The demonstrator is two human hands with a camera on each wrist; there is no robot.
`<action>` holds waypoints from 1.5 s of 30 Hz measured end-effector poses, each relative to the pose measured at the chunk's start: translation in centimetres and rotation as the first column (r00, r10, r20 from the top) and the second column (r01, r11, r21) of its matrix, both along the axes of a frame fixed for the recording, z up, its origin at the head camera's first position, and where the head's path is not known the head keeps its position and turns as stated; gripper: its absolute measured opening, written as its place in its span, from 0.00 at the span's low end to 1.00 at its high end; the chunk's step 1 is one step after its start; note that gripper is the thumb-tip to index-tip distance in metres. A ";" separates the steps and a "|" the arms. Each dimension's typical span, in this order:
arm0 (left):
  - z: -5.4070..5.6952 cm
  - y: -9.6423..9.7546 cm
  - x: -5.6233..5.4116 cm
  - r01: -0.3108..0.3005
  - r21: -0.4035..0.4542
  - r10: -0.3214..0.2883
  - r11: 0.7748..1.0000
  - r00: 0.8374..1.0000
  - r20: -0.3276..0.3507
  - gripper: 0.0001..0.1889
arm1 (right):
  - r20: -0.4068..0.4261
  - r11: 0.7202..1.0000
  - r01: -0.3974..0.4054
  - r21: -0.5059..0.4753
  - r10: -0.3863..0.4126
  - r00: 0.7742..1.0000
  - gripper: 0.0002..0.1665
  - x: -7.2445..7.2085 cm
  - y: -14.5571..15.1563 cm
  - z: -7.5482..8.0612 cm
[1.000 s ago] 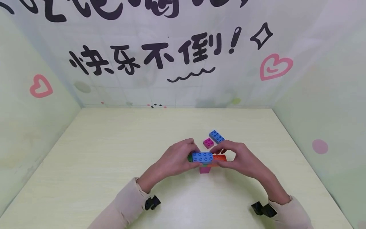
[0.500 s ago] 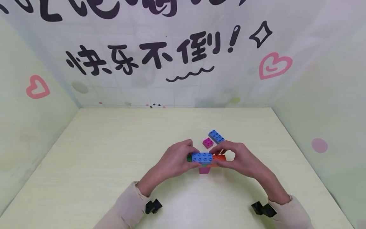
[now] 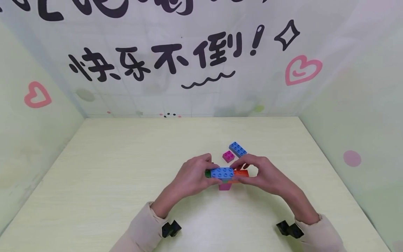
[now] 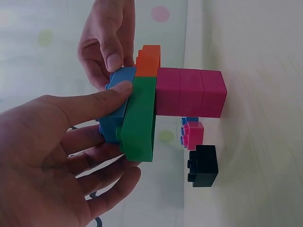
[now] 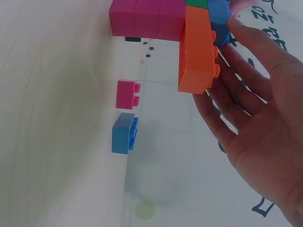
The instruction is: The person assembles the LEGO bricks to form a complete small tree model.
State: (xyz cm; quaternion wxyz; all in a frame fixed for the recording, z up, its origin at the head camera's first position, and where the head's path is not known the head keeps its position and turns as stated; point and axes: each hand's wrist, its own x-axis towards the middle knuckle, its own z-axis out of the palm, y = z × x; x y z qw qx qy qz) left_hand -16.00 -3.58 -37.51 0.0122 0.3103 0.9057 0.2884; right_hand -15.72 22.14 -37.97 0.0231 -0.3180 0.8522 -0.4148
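Observation:
A blue brick with two rows of studs tops a built stack of toy bricks. My left hand pinches its left end, thumb in front and fingers behind. At the other end my right hand pinches the same brick. Directly beneath it, a green brick and an orange brick lie end to end, the orange one reaching out to the right. Under these stands a column of magenta bricks on the table. The far-side fingertips are partly hidden.
Behind the stack, a small pink brick and a loose blue brick lie on the pale table. A black brick stands behind my left hand, mostly hidden in the head view. Printed walls enclose the table's back and sides.
The head view shifts slightly. Both hands stay at the blue brick almost without moving, and the stack keeps its shape.

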 end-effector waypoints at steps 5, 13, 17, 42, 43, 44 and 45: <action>-0.1 -0.3 -0.1 -0.003 0.004 0.003 1.000 1.000 -0.001 0.24 | 0.003 1.000 -0.008 0.004 0.008 1.000 0.17 -0.3 -0.3 0.0; -1.2 -0.6 -0.8 -0.030 0.054 0.027 0.998 0.998 0.062 0.21 | 0.002 1.000 -0.022 -0.002 0.022 1.000 0.17 -1.2 -0.7 -0.3; -1.9 -0.5 -1.0 -0.034 0.088 0.023 0.996 0.993 0.116 0.22 | 0.007 1.000 -0.027 -0.006 0.027 1.000 0.16 -1.2 -0.9 -0.4; -1.5 0.2 -0.5 -0.044 0.002 0.043 0.999 0.994 0.103 0.22 | -0.101 0.974 -0.028 0.223 0.052 0.994 0.21 -7.1 0.0 -0.7; -1.5 0.2 -0.5 -0.039 0.002 0.039 0.999 0.994 0.102 0.21 | -0.094 0.970 -0.042 0.241 0.066 0.993 0.23 -7.5 0.0 -0.8; -1.5 0.3 -0.5 -0.035 0.003 0.034 0.999 0.994 0.102 0.21 | -0.089 0.962 -0.051 0.267 0.077 0.993 0.24 -7.8 -0.1 -1.0; -1.5 0.3 -0.5 -0.031 0.006 0.030 1.000 0.994 0.102 0.21 | -0.090 0.954 -0.053 0.297 0.083 0.993 0.25 -8.0 -0.2 -1.1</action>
